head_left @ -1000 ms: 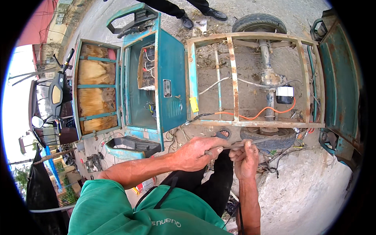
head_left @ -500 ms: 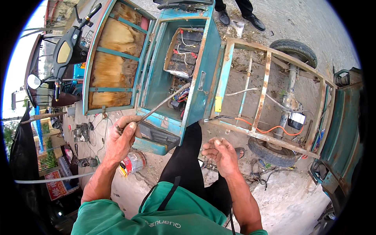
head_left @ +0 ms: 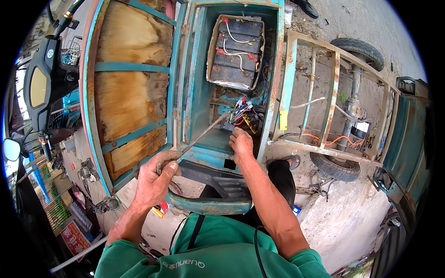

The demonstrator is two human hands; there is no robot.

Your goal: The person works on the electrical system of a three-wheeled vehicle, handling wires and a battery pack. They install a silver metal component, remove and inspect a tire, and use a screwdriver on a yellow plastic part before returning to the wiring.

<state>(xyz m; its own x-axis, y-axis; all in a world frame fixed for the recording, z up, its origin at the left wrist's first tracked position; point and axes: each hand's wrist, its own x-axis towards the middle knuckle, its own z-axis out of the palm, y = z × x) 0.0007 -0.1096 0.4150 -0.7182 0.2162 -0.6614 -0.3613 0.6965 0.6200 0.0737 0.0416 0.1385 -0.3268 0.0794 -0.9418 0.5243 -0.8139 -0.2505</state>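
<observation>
My left hand [head_left: 158, 178] grips a long thin metal rod [head_left: 204, 135], which slants up into the open teal compartment [head_left: 197, 111] with its far end at a tangle of coloured wires and connectors [head_left: 242, 111]. My right hand [head_left: 242, 147] reaches into the compartment just below those wires, its fingers curled; whatever they hold, if anything, is hidden. Above the wires, several dark batteries [head_left: 235, 67] joined by short cables sit in a worn box. A black moulded step [head_left: 215, 185] lies under my forearms at the compartment's near side.
A raised lid with stained wood [head_left: 130, 92] and handlebars [head_left: 41, 88] are at the left. To the right stands a rusty frame [head_left: 331, 106] with wheels [head_left: 336, 167] and an orange cable [head_left: 345, 138], beside a teal panel [head_left: 402, 139]. Another person's shoe [head_left: 306, 8] shows at the top.
The view has swung to the compartment. The rod, earlier between both hands, is in my left hand alone. My right hand has moved from open over the ground into the compartment, its fingers curling.
</observation>
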